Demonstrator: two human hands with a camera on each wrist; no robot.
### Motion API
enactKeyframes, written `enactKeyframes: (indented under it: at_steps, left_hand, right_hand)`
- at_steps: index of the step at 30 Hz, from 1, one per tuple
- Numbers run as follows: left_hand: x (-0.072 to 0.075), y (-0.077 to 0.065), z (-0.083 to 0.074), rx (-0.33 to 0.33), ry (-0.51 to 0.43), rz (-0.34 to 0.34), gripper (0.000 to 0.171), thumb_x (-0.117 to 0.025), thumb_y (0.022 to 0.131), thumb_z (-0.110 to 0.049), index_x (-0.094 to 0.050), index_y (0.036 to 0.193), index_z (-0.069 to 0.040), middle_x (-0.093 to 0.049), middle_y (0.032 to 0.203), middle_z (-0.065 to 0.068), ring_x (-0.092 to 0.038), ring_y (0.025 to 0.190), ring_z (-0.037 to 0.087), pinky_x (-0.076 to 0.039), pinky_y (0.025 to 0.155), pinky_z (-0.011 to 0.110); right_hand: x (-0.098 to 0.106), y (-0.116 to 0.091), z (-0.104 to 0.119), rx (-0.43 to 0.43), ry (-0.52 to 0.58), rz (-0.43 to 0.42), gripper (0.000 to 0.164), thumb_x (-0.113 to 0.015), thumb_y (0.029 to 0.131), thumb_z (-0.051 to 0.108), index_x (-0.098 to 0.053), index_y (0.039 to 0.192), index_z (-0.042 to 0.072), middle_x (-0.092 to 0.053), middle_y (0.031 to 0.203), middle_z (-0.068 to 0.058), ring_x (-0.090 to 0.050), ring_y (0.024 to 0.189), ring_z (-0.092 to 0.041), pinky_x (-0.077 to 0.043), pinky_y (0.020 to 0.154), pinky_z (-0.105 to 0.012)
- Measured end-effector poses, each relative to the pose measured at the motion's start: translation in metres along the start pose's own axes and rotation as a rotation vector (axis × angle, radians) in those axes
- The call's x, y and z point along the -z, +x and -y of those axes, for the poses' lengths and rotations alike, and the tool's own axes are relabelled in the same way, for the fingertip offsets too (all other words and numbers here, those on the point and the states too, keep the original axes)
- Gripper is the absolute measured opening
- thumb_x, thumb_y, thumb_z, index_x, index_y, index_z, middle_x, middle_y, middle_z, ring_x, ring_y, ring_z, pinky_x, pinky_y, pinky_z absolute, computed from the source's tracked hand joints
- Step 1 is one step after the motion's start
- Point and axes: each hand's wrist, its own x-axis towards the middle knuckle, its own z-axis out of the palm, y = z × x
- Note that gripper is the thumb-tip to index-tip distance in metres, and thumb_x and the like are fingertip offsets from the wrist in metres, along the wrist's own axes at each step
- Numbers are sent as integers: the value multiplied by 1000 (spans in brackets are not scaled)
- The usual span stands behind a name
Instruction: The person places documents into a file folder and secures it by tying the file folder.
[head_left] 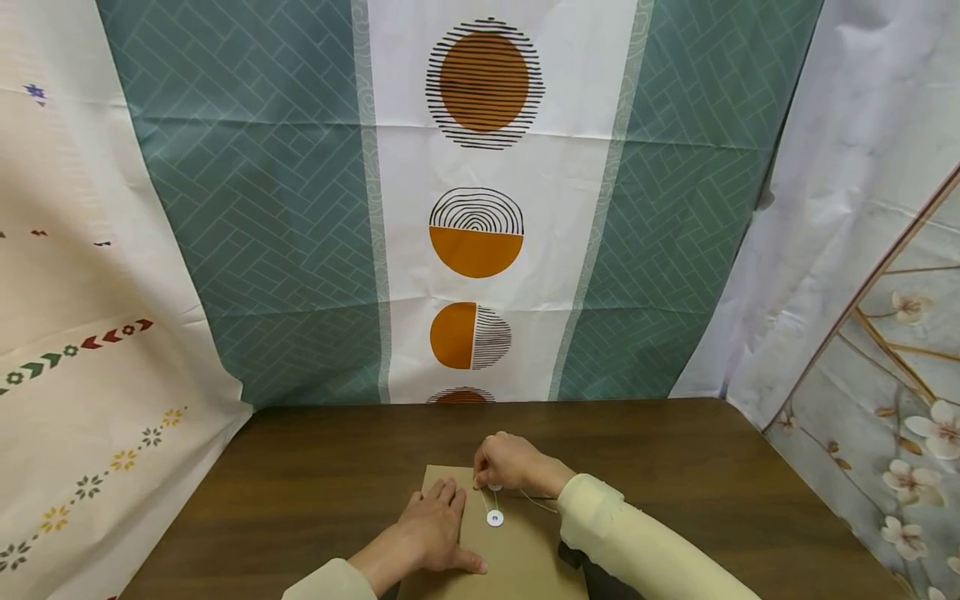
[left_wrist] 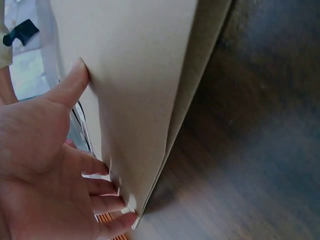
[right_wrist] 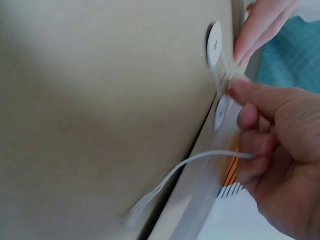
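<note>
A brown paper string-tie envelope (head_left: 517,558) lies on the table, its flap folded over. Two white round buttons show in the right wrist view: one button (right_wrist: 214,44) on the body and another button (right_wrist: 220,112) on the flap. String runs between them. My right hand (head_left: 513,462) pinches the white string (right_wrist: 200,155) near the flap button; its frayed loose end hangs below the fingers. My left hand (head_left: 438,529) rests flat on the envelope's left side, fingers straight and thumb spread, as the left wrist view (left_wrist: 45,165) also shows.
The dark wooden table (head_left: 315,483) extends around the envelope. A small black object (head_left: 572,556) sits beside the right sleeve, partly hidden. Patterned cloth (head_left: 465,208) hangs behind the table's far edge, with more cloth at both sides.
</note>
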Motion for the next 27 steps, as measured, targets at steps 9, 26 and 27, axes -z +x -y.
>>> enactKeyframes:
  at_steps: [9, 26, 27]
  left_hand:
    - [-5, -5, -4, 12, -56, -16, 103, -77, 79, -66, -47, 146, 7, -41, 154, 29, -37, 144, 46, -36, 107, 67]
    - [-12, -9, -6, 14, 1, -62, 102, -73, 80, -70, -50, 145, 6, -44, 152, 27, -40, 142, 43, -39, 105, 64]
    - [-12, -9, -7, 15, -1, -62, 102, -73, 80, -70, -50, 145, 6, -44, 152, 27, -40, 142, 43, -39, 105, 64]
  right_hand:
    - [-4, 1, -19, 25, 64, -53, 13, -82, 87, 12, -77, 76, 15, -67, 71, 14, -50, 59, 3, -46, 55, -18]
    - [-1, -27, -38, 61, -35, -170, 15, -82, 86, 12, -73, 76, 17, -66, 72, 13, -49, 61, 2, -44, 55, -22]
    - [-1, -30, -39, 83, -61, -177, 14, -82, 86, 13, -73, 77, 18, -67, 72, 14, -49, 61, 3, -44, 56, -21]
